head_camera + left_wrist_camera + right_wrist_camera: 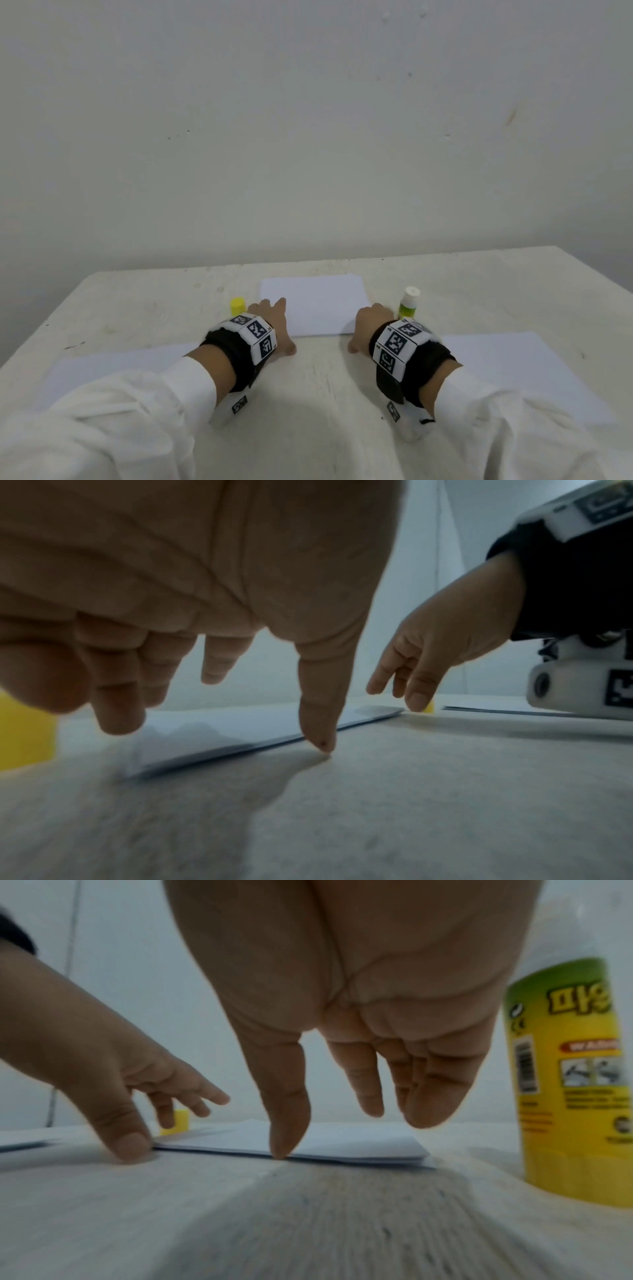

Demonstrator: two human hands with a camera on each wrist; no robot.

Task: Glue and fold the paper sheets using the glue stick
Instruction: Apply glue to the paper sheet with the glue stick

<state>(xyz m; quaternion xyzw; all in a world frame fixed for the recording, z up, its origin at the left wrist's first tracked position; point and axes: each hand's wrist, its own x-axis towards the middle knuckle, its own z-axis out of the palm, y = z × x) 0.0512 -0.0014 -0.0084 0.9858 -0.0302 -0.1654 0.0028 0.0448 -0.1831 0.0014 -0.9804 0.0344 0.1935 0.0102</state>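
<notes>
A folded white paper (313, 305) lies flat in the middle of the table. My left hand (274, 320) is at its near left corner and my right hand (368, 323) at its near right corner. Both have straight, relaxed fingers hanging down over the paper. In the left wrist view the left thumb (320, 723) touches the table at the folded paper's (240, 729) front edge. In the right wrist view the right thumb (282, 1123) presses that same edge of the paper (352, 1142). The uncapped glue stick (408, 303) (575, 1083) stands upright just right of my right hand. Neither hand holds anything.
The yellow glue cap (237, 306) (24, 731) (179, 1122) stands just left of my left hand. More white sheets lie flat at the near left (113, 363) and near right (513, 359), partly under my sleeves. A pale wall rises behind the table's (479, 284) far edge.
</notes>
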